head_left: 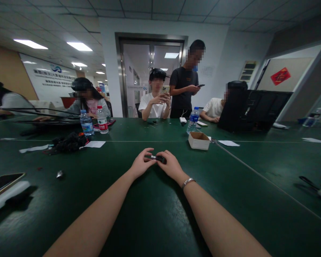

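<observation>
Just above the green tabletop, my right hand (171,165) is closed round a small, dark, rod-like object (160,159) with a bright silvery end. Its exact kind is too small to make out. The thumb and fingers of my left hand (142,165) are curved about the silvery end, with the index finger raised over it. The fingertips of both hands almost meet at this object, and part of it is hidden by the right fingers. A bracelet (188,182) circles my right wrist.
A small silvery cylinder (59,175) lies at left, near a phone (9,182) on a white item. Ahead stand an open cardboard box (199,143), water bottles (193,119) and a black cable bundle (71,142). Several people sit or stand across the table (160,214).
</observation>
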Demonstrator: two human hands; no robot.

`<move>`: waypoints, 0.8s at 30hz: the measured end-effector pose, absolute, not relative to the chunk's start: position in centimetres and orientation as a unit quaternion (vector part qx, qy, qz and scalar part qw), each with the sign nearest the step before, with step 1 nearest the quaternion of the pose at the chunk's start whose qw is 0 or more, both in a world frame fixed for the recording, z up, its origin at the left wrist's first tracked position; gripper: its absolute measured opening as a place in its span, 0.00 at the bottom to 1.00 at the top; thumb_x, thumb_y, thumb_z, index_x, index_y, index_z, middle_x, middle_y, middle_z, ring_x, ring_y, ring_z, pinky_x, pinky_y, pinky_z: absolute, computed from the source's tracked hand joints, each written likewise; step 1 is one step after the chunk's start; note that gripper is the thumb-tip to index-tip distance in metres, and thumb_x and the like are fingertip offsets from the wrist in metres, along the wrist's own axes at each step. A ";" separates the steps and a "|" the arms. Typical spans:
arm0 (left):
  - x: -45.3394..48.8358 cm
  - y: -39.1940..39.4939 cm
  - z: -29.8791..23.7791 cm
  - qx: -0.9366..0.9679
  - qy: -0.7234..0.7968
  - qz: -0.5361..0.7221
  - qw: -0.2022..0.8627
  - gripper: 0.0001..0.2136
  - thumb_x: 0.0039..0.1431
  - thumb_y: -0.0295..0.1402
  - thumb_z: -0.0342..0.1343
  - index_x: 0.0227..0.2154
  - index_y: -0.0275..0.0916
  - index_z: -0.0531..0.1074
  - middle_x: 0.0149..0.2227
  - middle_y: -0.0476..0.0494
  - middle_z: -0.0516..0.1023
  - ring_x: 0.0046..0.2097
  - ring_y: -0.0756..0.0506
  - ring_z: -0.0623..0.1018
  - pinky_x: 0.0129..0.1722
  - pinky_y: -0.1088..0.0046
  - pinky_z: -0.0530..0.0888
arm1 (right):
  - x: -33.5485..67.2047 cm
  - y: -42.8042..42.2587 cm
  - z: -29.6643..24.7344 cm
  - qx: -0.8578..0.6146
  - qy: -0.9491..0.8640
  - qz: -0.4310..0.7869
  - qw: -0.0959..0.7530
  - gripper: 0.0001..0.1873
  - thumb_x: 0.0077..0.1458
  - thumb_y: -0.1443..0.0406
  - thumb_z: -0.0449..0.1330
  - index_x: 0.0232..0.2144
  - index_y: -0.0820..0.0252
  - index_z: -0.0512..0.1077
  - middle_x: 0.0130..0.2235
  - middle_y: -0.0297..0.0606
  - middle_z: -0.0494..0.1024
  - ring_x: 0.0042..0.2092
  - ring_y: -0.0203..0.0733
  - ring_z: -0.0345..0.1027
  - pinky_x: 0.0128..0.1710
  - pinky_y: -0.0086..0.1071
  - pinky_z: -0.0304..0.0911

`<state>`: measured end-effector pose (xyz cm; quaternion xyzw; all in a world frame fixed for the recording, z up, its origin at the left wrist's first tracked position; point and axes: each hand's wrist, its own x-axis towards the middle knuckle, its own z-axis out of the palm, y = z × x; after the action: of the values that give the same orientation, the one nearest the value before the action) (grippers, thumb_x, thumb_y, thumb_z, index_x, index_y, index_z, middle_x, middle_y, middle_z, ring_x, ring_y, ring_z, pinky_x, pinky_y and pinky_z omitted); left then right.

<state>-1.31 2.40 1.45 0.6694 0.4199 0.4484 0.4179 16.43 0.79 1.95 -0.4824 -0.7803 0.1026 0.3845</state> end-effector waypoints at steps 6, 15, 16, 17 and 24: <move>-1.4 3.0 1.2 0.679 0.467 0.408 0.393 0.18 0.55 0.47 0.50 0.32 0.35 0.72 0.26 0.45 0.75 0.27 0.49 0.72 0.31 0.71 0.70 | 16.5 0.7 2.0 -0.483 -0.785 0.103 0.374 0.11 0.52 0.64 0.59 0.40 0.54 0.72 0.37 0.34 0.68 0.36 0.35 0.63 0.37 0.30 0.60; -1.6 2.1 1.9 0.680 0.427 0.431 0.410 0.24 0.45 0.39 0.62 0.46 0.41 0.67 0.46 0.41 0.73 0.35 0.49 0.75 0.39 0.70 0.71 | 16.5 0.7 1.9 -0.481 -0.788 0.098 0.373 0.11 0.52 0.65 0.59 0.40 0.54 0.72 0.38 0.34 0.67 0.37 0.36 0.64 0.38 0.31 0.60; -1.6 2.3 1.8 0.671 0.442 0.424 0.418 0.23 0.47 0.42 0.60 0.46 0.40 0.67 0.44 0.40 0.74 0.34 0.49 0.75 0.37 0.70 0.71 | 16.5 0.7 1.9 -0.482 -0.787 0.098 0.372 0.11 0.52 0.65 0.59 0.40 0.54 0.72 0.38 0.34 0.67 0.37 0.36 0.64 0.38 0.31 0.60; -1.5 2.5 1.7 0.667 0.457 0.412 0.420 0.21 0.50 0.46 0.56 0.44 0.38 0.68 0.40 0.41 0.76 0.33 0.49 0.74 0.36 0.70 0.71 | 16.5 0.7 1.9 -0.484 -0.786 0.098 0.371 0.11 0.52 0.64 0.59 0.40 0.54 0.72 0.38 0.35 0.67 0.37 0.36 0.64 0.38 0.31 0.60; -1.5 3.0 1.2 0.715 0.414 0.411 0.386 0.11 0.52 0.39 0.55 0.35 0.38 0.70 0.35 0.45 0.75 0.37 0.48 0.74 0.41 0.69 0.70 | 16.4 0.5 2.2 -0.488 -0.788 0.093 0.365 0.10 0.51 0.65 0.60 0.39 0.55 0.72 0.37 0.34 0.67 0.37 0.35 0.64 0.39 0.30 0.59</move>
<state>-1.48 2.96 1.19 0.7145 0.4139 0.4110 0.3863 16.38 0.48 2.19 -0.4877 -0.7877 0.0934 0.3647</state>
